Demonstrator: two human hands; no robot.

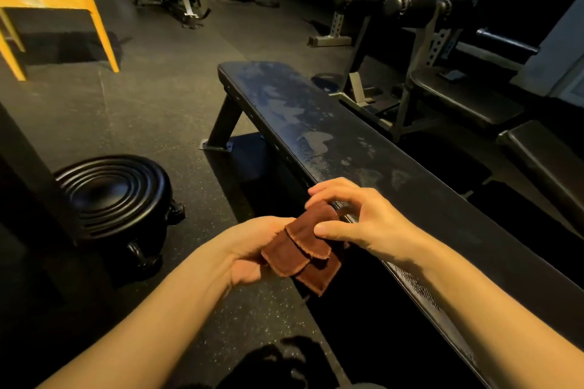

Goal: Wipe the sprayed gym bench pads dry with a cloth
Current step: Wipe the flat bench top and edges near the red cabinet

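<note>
Prep step, not wiping yet: brown cloth (303, 249) is folded small and held in the air just off the near long edge of the bench pad (316, 123), not touching it. Left hand (249, 253) lies palm-up under the cloth and carries it; its fingers are hidden beneath the fabric, so cannot tell how they curl. Right hand (357, 221) comes over the top, thumb pressed on the cloth's upper face and curled fingers over its far edge, pinching the fold. Pad looks unwiped, with pale wet patches (316, 142) from the middle to the far end and fine droplets near the near edge. Next move probably: finish the fold, take the cloth in one hand, lay it flat on the pad and drag it along the length with even pressure. Nothing lies on the pad to block that. Around: black ribbed round object (113, 196) on the floor to the left, yellow frame (91, 6) far left, second bench (464, 98) and rack gear to the right, well apart.
</note>
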